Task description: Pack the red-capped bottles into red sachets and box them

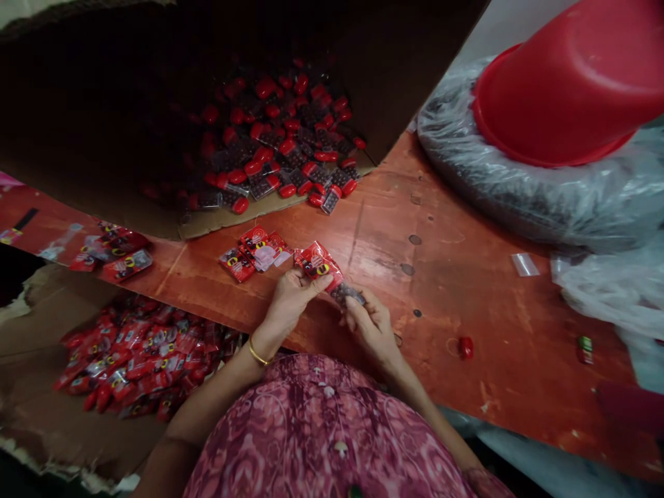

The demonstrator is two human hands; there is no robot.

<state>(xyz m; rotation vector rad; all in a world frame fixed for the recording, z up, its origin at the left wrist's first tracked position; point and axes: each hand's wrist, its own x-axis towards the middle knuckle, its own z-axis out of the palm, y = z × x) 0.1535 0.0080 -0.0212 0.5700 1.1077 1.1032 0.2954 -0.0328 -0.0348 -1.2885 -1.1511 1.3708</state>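
My left hand (289, 302) pinches a red printed wrapper (317, 260) with a yellow and black mark. In my right hand (372, 326) is a small clear container (344, 293) filled with dark beads; it meets the lower end of the wrapper, and I cannot tell how far inside it sits. Both hands are over the front part of the table. Just left of them lie several more red wrappers (254, 243) in a loose pile. Behind, a tipped cardboard box (218, 225) holds many red-capped clear containers (290, 146).
A lower open carton (36, 346) holds many filled red packets (140, 353). More packets (124, 256) lie at the table's left edge. A red bucket (565, 83) rests on a plastic-wrapped bundle (519, 200). A red cap (465, 347) and a small green-red item (585, 349) lie right.
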